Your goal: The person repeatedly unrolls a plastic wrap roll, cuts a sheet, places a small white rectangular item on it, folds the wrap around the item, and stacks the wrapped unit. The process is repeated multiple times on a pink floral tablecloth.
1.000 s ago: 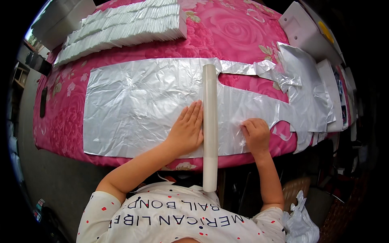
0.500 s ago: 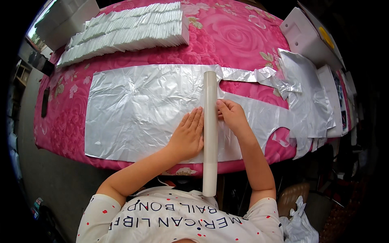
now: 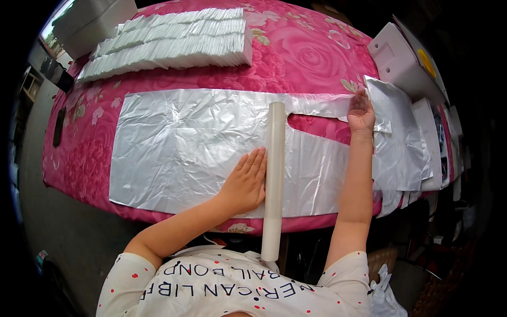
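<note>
A thin, silvery-white plastic sheet (image 3: 153, 148) lies spread over the table, wrinkled in its left part. Its right end has a rounded cut-out beside a long strap (image 3: 319, 105). Across the sheet rests a pale, translucent tube (image 3: 275, 158), its near end jutting past the table edge toward my shirt. My left hand (image 3: 245, 177) lies flat on the plastic, fingers stretched out and fingertips close against the tube's left side. At the strap's far right is my right hand (image 3: 361, 113), palm showing and fingers loosely bent; it looks open, touching the plastic there.
Rows of folded white plastic packets (image 3: 169, 50) stand at the back left, beside a white foam box (image 3: 95, 26). Another white box (image 3: 396, 61) is at the back right, above more plastic sheets (image 3: 401, 142). A pink floral cloth (image 3: 317, 47) covers the table.
My right hand has left the tube and moved right and away to the strap's end. The strap lies straighter than before. My left hand has stayed by the tube.
</note>
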Tool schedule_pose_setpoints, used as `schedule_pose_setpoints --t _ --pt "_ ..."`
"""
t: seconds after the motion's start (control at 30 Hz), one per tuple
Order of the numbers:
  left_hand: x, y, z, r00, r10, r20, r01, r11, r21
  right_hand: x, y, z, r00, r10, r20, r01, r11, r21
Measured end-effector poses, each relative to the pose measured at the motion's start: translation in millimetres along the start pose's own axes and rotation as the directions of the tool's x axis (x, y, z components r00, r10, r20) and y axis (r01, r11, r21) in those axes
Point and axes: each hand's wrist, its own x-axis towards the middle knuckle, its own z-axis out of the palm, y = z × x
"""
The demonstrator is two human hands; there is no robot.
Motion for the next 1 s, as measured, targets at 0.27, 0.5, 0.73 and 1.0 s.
schedule_pose_setpoints --t 0.27,0.5,0.73,1.0 --pt "-2.4 -1.2 -0.2 1.0 -0.005 0.004 0.005 1.0 -0.003 -42.2 0.4 129.6 0.971 -0.068 0.229 0.159 0.901 -0.404" --pt "-1.9 -1.4 5.6 0.987 -0.01 -0.159 -0.031 0.966 -0.255 -162.5 273.2 179.3 0.753 0.435 0.494 0.421 0.258 -0.869" --pt "4.0 -5.4 28.6 0.988 0.064 -0.14 -0.049 0.993 0.112 -215.4 391.6 151.8 0.569 0.719 0.399 0.626 -0.063 -0.777" --pt "10.0 -19.0 -17.1 0.964 -0.133 -0.229 -0.043 0.775 -0.631 -207.5 210.5 155.0 0.633 0.433 0.642 0.687 0.067 -0.723"
